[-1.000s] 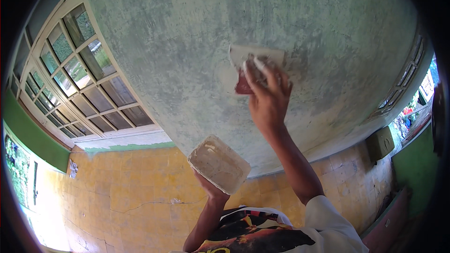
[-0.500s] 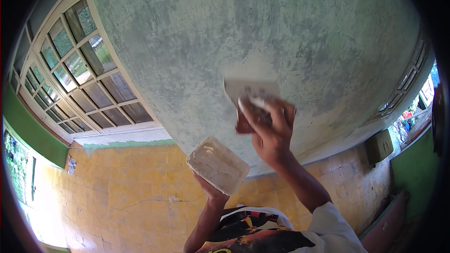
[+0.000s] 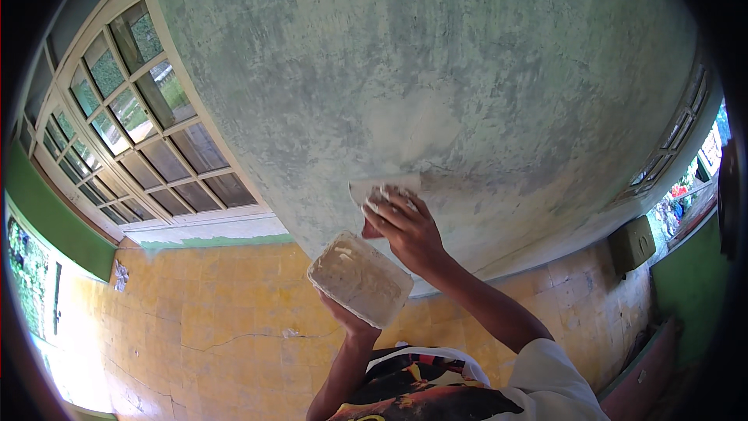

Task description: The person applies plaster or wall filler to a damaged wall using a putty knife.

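Observation:
My right hand [image 3: 403,222] grips a wide putty knife [image 3: 386,185], its pale blade laid against the grey-green wall [image 3: 312,86]. A reddish bit of its handle shows below my fingers. Just above the blade, a lighter patch of filler [image 3: 413,121] covers part of the wall. Lower and to the left, my left hand [image 3: 348,313] supports a whitish rectangular tub [image 3: 362,279] from beneath, most of its fingers hidden under it. Dried and wet-looking filler coats the inside of the tub. The tub is close below my right hand, apart from the knife.
A white-framed door with glass panes [image 3: 156,117] stands at the left. Yellow tiles with a long crack form the floor [image 3: 226,312]. A dark green box [image 3: 631,245] sits at the right by the wall, and a reddish board [image 3: 643,374] leans at the lower right.
My right hand has moved the putty knife down and to the left along the wall, nearer the tub. The patch it covered now shows. My left hand and the tub have barely moved.

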The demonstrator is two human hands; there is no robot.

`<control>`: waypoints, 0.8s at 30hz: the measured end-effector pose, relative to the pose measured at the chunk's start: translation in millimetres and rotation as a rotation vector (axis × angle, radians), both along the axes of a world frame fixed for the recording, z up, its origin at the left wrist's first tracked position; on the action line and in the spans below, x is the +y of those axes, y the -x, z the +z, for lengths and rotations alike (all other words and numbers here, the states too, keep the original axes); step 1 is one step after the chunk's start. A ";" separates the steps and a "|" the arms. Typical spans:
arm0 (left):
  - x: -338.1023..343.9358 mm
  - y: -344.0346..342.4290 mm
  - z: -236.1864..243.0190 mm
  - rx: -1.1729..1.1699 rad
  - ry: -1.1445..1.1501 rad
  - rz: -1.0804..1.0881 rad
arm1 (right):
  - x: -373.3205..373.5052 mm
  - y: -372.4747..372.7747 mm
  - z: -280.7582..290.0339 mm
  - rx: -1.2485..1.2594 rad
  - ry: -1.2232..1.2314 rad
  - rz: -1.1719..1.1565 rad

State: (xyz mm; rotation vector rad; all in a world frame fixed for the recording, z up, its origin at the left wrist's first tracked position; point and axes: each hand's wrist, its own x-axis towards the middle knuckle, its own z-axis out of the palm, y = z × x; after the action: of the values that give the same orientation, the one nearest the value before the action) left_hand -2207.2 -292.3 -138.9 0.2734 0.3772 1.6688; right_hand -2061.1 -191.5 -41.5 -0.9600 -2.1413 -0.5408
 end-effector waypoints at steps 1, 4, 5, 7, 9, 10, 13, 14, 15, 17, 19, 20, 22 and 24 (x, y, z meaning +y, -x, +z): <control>-0.5 1.0 1.0 0.017 -0.026 -0.037 | -7.9 -4.9 -0.4 0.014 0.086 0.059; -0.3 2.0 -7.4 -0.018 -0.034 -0.040 | -19.6 -22.8 34.0 0.128 -0.037 0.094; 0.9 1.0 -11.9 -0.019 -0.034 -0.043 | -16.7 -29.9 51.1 0.183 -0.157 0.049; 2.0 -1.2 -21.2 -0.010 0.003 -0.027 | -0.8 -44.7 81.7 0.298 -0.350 -0.100; 1.1 -6.1 -14.3 -0.013 0.010 -0.042 | 26.7 -53.4 100.0 0.280 -0.366 -0.158; 2.2 -8.4 -11.4 -0.019 0.013 -0.047 | 33.7 -55.9 104.1 0.262 -0.385 -0.206; 4.0 -10.7 -13.2 0.011 0.028 -0.043 | 56.3 -42.7 76.8 0.192 -0.305 -0.172; 5.3 -10.0 -13.5 0.012 0.025 -0.040 | 60.4 -39.1 65.7 0.193 -0.308 -0.169; 5.3 -6.6 -14.1 0.024 0.029 -0.027 | 60.6 -32.1 50.5 0.139 -0.280 -0.154; 4.3 -7.1 -14.9 0.033 0.033 -0.028 | 59.3 -31.7 18.9 0.040 -0.212 -0.124; 4.4 -4.8 -17.4 0.041 0.029 -0.010 | 56.7 -28.6 -6.9 0.006 -0.184 -0.116; 4.0 -3.6 -17.7 0.042 0.029 -0.008 | 55.5 -27.2 -18.6 -0.030 -0.158 -0.108; 3.9 -2.1 -17.1 0.026 0.018 -0.013 | 52.6 -25.4 -37.4 -0.061 -0.156 -0.115; 3.0 -1.8 -17.2 0.011 0.020 -0.010 | 47.1 -23.3 -49.9 -0.089 -0.107 -0.101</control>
State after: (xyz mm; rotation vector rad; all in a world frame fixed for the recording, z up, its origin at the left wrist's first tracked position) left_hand -2205.4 -289.3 -156.1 0.2693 0.3999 1.6535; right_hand -2037.8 -144.4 -91.4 -1.0042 -2.1266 -0.7533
